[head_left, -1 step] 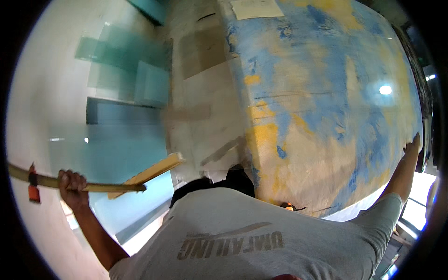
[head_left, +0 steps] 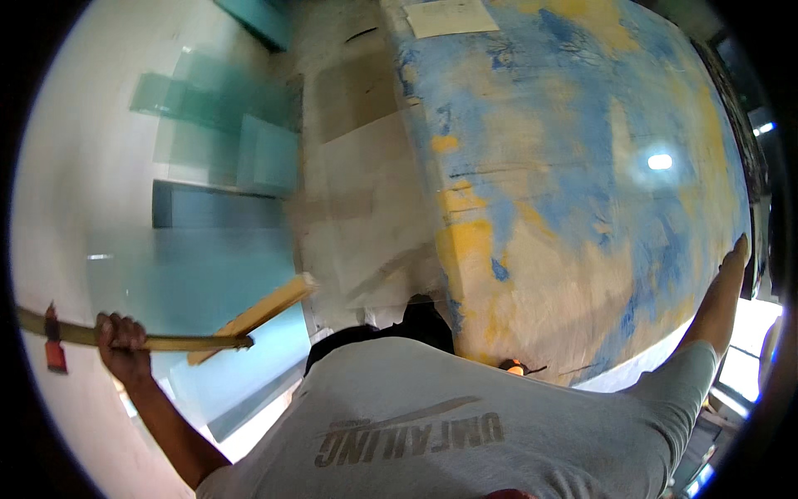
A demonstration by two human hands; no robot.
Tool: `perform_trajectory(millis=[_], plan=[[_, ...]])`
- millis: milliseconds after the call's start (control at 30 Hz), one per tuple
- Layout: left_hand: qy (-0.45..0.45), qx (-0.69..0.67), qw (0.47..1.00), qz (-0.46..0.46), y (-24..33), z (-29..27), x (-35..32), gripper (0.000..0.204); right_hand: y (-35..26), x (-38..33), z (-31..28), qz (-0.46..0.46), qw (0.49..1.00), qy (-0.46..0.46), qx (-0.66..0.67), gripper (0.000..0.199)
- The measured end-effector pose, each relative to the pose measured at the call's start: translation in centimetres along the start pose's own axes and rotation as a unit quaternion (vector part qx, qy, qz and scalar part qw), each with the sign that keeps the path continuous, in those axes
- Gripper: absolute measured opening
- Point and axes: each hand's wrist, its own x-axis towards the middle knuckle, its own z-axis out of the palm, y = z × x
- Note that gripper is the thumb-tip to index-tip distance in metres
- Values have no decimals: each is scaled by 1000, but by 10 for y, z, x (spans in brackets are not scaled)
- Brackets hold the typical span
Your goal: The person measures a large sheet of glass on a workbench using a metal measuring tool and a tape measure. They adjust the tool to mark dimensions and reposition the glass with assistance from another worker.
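My left hand (head_left: 125, 343) is closed round the long bar of a wooden T-square (head_left: 193, 342), held out at the left. Its slanting wooden crosspiece (head_left: 266, 309) lies toward my body, and a red clip-like piece (head_left: 55, 341) sits on the bar beyond my hand. At the far right, my right hand (head_left: 733, 256) rests at the edge of a broad tabletop (head_left: 540, 216) stained blue, yellow and tan. How its fingers bend is too small to make out. A bright reflection on the top suggests a glass sheet over it.
Greenish and bluish glass panes (head_left: 224, 116) stand along the pale wall at the left. A flat cream piece (head_left: 451, 17) lies on the tabletop's far edge. An orange-and-black object (head_left: 513, 366) is by its near edge. Between wall and table runs a floor strip (head_left: 357, 183).
My left hand and the T-square have shifted slightly left and down. The bright reflection on the tabletop has slid left. My right hand stays at the same edge.
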Motion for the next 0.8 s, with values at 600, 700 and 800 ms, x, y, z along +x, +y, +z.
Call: perform_trajectory(millis=[600, 700, 800], plan=[[-115, -48, 989, 78, 2, -223, -90, 16, 251, -629, -44, -247, 847, -453, -127, 34], [-39, -23, 996, 78, -22, -247, -102, 17, 328, -750, -80, -283, 761, -541, -220, 33], [-37, -13, 997, 71, -29, -265, -116, 18, 353, -831, -124, -290, 661, -631, -285, 34]])
